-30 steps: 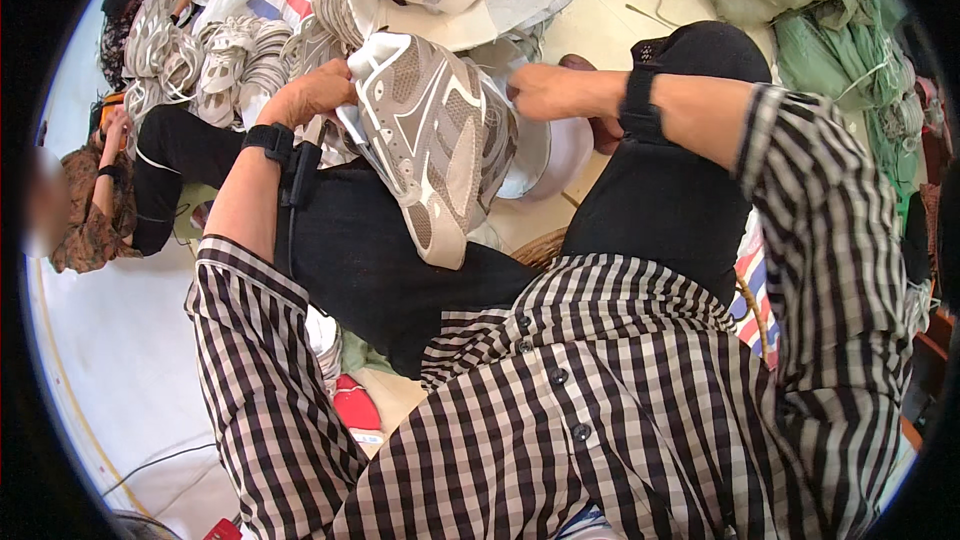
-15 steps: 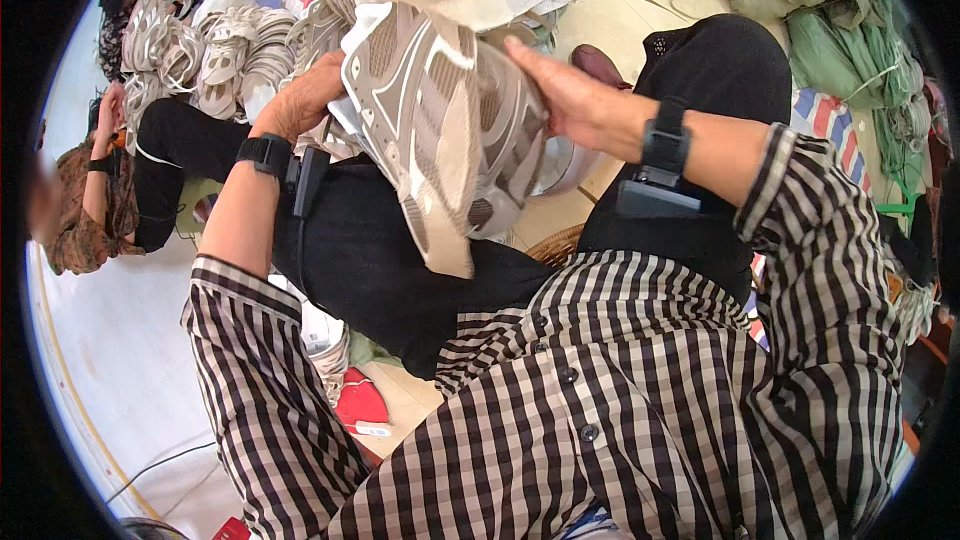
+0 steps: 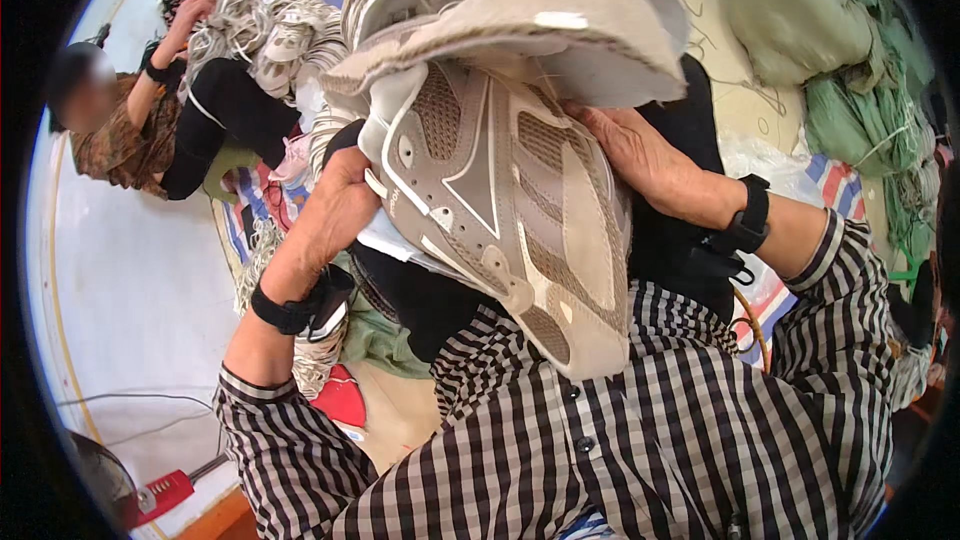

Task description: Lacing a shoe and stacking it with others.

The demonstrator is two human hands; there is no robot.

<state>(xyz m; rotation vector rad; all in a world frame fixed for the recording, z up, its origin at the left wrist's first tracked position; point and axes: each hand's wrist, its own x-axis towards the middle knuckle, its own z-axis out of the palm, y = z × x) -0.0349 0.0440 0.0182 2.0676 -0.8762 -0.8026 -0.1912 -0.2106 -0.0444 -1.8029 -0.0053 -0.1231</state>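
A beige and grey shoe upper with mesh panels, eyelets and white trim hangs over my lap, its pointed end toward my belly. My left hand is closed on its left edge, next to the eyelets and a white lining. At the right side my right hand grips the upper, with the fingertips partly hidden behind its edge. Just above my hands, more shoe uppers with white inner lining bulge out in a layered bunch; whether they join the held one I cannot tell.
Piles of shoe uppers lie at the far left near a seated person. Stuffed green sacks stand at the far right, beside a striped plastic sheet. A red object lies below my left forearm.
The held shoe upper has come closer to my body and tilted, now showing more of its side. Both hands moved with it; the layered uppers have also shifted nearer.
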